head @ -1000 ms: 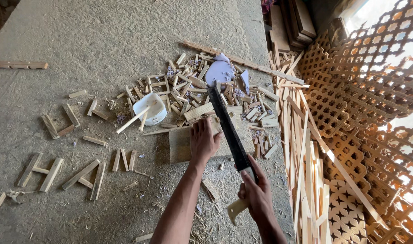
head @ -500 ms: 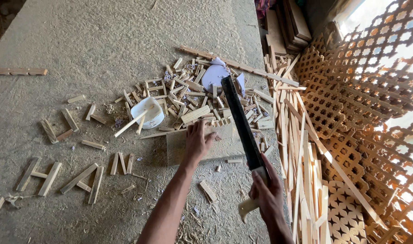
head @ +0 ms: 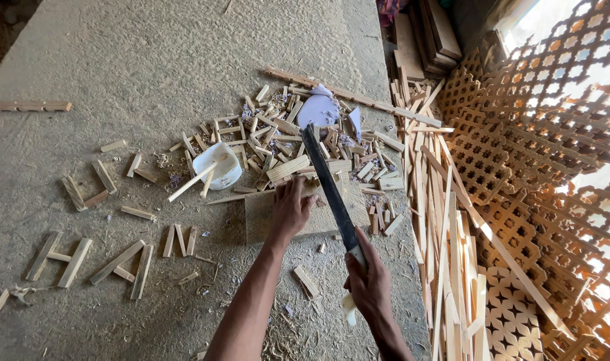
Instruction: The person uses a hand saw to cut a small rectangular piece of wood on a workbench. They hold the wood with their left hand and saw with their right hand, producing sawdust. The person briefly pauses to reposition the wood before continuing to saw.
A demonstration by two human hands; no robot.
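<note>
The right hand [head: 370, 284] is wrapped tight around the pale handle of a long dark machete [head: 328, 190], whose blade slants up and away over a flat wooden board [head: 268, 217] lying on the sandy floor [head: 151, 67]. The left hand [head: 291, 210] rests on that board with its fingers curled down at the far edge, pressing on something small there; what sits under the fingertips is hidden, so it cannot be told whether they pinch a piece or only hold the board. Just beyond the board lies a heap of short wood offcuts [head: 285, 144], and among them a white plastic tub [head: 218, 167] with a stick leaning in it, to the left of the hand. At the far side of the heap sits a pale bluish-white sheet [head: 318, 110], curved and unmarked as far as can be seen. On the left, wooden strips [head: 88, 261] lie arranged as letter shapes on the floor. To the right stands a stack of long thin slats [head: 445, 254], and beside it carved wooden lattice panels [head: 539, 134], cut off by the picture's edge and partly washed out by bright light. The lower end of the machete handle is blurred.
</note>
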